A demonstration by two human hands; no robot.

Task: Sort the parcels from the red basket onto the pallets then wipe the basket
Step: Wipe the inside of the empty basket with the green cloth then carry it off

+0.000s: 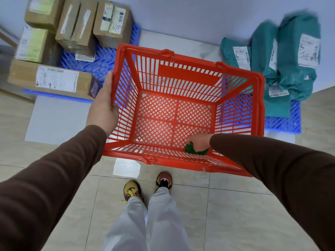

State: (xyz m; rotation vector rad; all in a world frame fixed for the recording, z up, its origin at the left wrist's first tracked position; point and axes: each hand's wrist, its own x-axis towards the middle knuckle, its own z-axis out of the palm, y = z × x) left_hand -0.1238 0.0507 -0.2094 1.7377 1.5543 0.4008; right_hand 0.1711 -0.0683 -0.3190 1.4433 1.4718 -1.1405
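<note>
Basket: the red basket (174,109) is emptied and held above the floor, tilted for access.
Left hand: the left hand (104,105) grips the rim at nine o'clock, steadying it.
Right hand: the right hand (198,143) clutches a green cloth (194,150) against the inner wall at five o'clock, wiping.
Parcels: cardboard boxes (52,80) at ten o'clock, teal mailer bags (282,57) at two, each on a blue pallet (282,122).
</note>
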